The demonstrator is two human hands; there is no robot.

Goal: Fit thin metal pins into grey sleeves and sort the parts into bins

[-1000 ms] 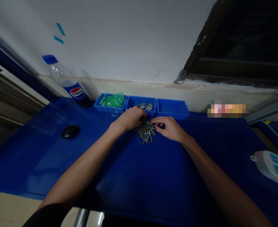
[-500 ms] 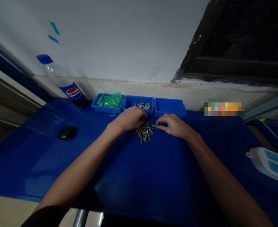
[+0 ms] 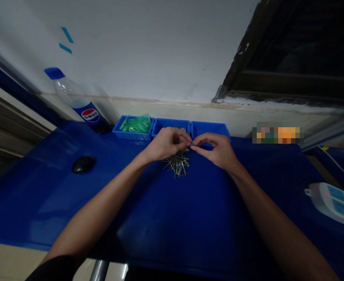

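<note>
A heap of small metal pins lies on the blue table top. Just above it my left hand and my right hand meet, fingertips pinched together on a tiny metal part between them. The part is too small to make out clearly. Behind the hands stand three blue bins: the left bin holds green pieces, the middle bin is partly hidden by my left hand, and the right bin shows nothing inside.
A cola bottle with a blue cap leans at the back left. A black mouse sits left of my forearm. A white power strip lies at the right edge. A white wall rises behind the bins.
Both hands have lifted off the pin heap and come together above it, pinching a small part between the fingertips.
</note>
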